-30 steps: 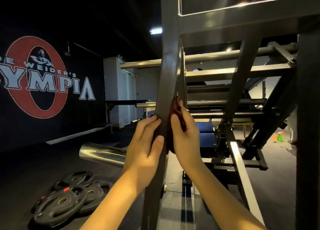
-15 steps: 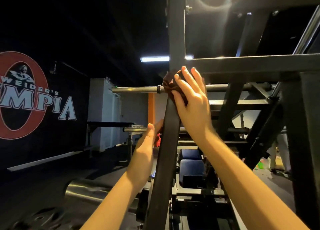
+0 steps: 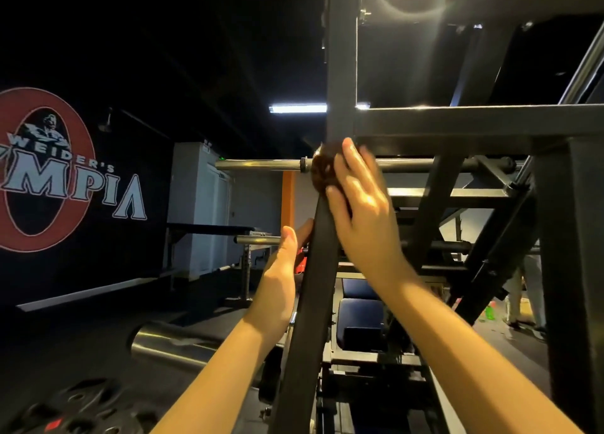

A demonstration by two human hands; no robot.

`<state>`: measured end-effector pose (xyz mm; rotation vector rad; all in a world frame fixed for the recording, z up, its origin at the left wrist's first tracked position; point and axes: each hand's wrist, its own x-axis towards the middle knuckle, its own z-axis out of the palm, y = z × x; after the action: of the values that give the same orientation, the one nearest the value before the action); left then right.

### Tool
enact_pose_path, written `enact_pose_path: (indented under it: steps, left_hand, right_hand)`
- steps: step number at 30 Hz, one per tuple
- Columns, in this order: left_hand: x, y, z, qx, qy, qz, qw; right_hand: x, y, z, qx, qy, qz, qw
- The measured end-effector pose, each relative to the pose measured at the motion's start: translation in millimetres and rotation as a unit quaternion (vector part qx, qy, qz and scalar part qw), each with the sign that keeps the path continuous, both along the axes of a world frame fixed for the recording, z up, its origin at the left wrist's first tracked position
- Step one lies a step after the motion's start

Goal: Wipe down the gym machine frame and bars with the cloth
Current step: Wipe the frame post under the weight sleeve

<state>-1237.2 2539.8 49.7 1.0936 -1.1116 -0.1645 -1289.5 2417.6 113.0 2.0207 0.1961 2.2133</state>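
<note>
Hands: right hand (image 3: 362, 211) presses cloth (image 3: 322, 172), left hand (image 3: 281, 267) grips bar (image 3: 312, 306); dim gym, mural (image 3: 45, 172).

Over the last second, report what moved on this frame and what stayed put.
The right hand slid the cloth up the slanted bar, from beside the left hand to the joint under the crossbeam. It reached the joint half a second ago and has pressed the cloth there since. The left hand stayed lower, holding the bar's left edge. Nothing was let go.
</note>
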Motion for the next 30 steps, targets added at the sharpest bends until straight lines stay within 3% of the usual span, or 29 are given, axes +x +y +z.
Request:
enact_pose_path:
  steps: [3, 6, 9, 12, 14, 16, 19, 24, 27, 30]
  left_hand:
    - [-2, -1, -4, -0.030, 0.003, 0.021, 0.999]
    - [-3, 1, -5, -0.008, 0.009, 0.031, 0.999]
    - [-4, 10, -9, 0.019, 0.004, 0.026, 0.999]
    - [-4, 17, -21, 0.020, -0.008, 0.051, 0.998]
    - [-7, 21, -29, 0.023, -0.015, 0.071, 0.997]
    - [-9, 23, -36, 0.032, -0.020, 0.079, 0.996]
    - [-15, 26, -37, 0.042, -0.007, 0.069, 0.997]
    - [-20, 27, -33, 0.052, 0.005, 0.048, 0.998]
    - [-15, 25, -36, 0.050, 0.004, 0.036, 0.998]
    - [-14, 23, -43, 0.014, -0.017, 0.033, 0.999]
  right_hand:
    - [-4, -4, -48, -0.067, 0.013, -0.062, 0.996]
    - [-5, -8, -25, -0.101, 0.005, -0.069, 0.992]
    - [-7, -3, 10, -0.034, -0.032, -0.039, 0.998]
    - [-5, 10, -2, 0.058, -0.027, 0.011, 0.998]
    - [-3, 21, -36, 0.058, -0.022, 0.034, 0.998]
    - [-11, 29, -64, 0.029, 0.030, -0.008, 0.999]
    - [-25, 29, -52, -0.019, 0.068, -0.059, 0.996]
    - [-18, 28, -5, 0.036, 0.028, -0.068, 0.997]
    - [-8, 24, -40, 0.086, -0.004, -0.001, 0.996]
    - [-7, 29, -92, 0.035, 0.011, -0.008, 0.999]
